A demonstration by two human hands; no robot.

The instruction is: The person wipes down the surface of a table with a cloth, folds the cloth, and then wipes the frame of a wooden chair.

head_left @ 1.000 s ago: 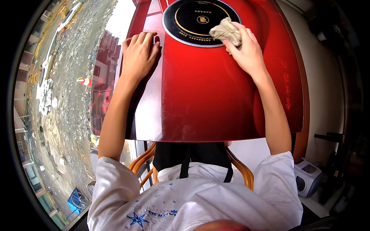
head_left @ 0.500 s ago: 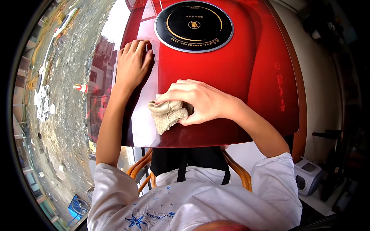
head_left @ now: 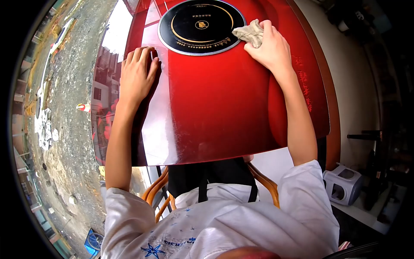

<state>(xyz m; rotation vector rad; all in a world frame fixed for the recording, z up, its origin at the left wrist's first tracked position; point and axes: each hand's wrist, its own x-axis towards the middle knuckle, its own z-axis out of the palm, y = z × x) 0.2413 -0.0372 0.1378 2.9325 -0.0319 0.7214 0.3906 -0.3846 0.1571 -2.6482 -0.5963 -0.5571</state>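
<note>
A person's right hand (head_left: 273, 49) grips a crumpled beige cloth (head_left: 250, 33) at the right-hand rim of a round black cooktop (head_left: 202, 36) before us, while the left hand (head_left: 136, 74) rests unclenched, fingers loosely bent, on the glossy red counter (head_left: 217, 108).

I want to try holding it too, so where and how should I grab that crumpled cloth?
Probably take the cloth by its bunched right side, coming from the right, as the right hand does. It's crumpled, so there are folds to pinch between thumb and fingers. Its loose left end reaches over the rim of the round black plate, so I'd leave that end free.
</note>
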